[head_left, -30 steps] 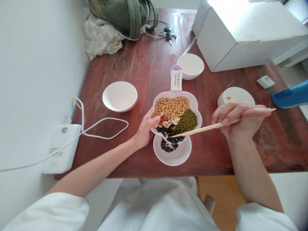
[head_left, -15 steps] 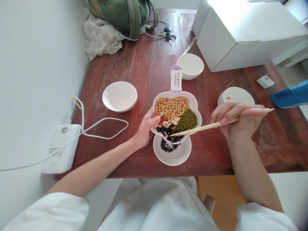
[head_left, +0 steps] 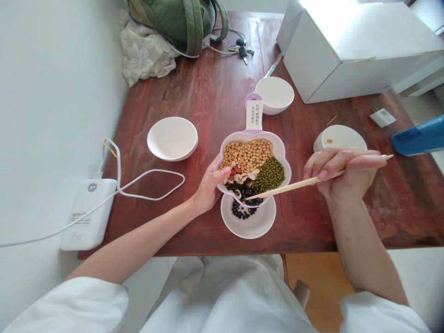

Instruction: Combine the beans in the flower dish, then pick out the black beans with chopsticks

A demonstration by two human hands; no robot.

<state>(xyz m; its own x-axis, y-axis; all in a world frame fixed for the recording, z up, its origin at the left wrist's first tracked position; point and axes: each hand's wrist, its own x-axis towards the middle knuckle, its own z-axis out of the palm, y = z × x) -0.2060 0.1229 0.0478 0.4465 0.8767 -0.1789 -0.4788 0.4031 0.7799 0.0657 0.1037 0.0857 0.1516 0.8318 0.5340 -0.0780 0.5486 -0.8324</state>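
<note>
Two hands work near the desk's front edge: left hand grips the bean dish, right hand pinches chopsticks over black beans.

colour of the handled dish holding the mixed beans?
Dish: pale lilac rim and handle, white label on the handle. Head view.

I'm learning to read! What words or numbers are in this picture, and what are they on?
Nothing here reads clearly.
White label on the purple bean dish's handle: printed lines, too small to read.
White power box: grey print, blurred.
Small white tag on the table: marks too small to read.
</note>
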